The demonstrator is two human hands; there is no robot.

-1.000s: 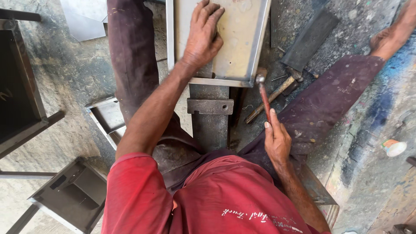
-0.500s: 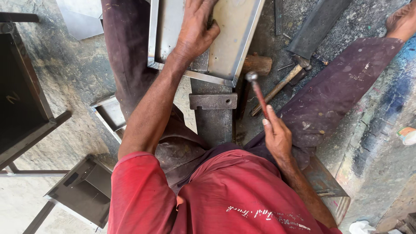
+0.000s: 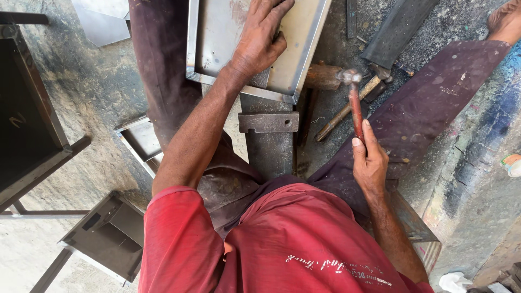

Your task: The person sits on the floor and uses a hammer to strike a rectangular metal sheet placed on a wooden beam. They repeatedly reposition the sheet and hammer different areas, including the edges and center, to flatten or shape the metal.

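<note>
Head view, your left hand (image 3: pixel 260 40) splayed flat, palm down, pressing the metal tray (image 3: pixel 217 38) near its front edge, your right hand (image 3: pixel 370 163) fisted around the hammer (image 3: pixel 355 106), head raised beside the tray's front right corner.

tray (image 3: pixel 304 38): dull sheet metal (smudged) | hammer (image 3: pixel 355 106): worn metal head, glossy reddish handle | floor (image 3: pixel 92 103): rough concrete

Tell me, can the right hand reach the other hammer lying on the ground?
Probably yes: the second hammer lies just beyond the right hand with nothing between them, though that hand is already shut on the red-handled hammer.
</note>
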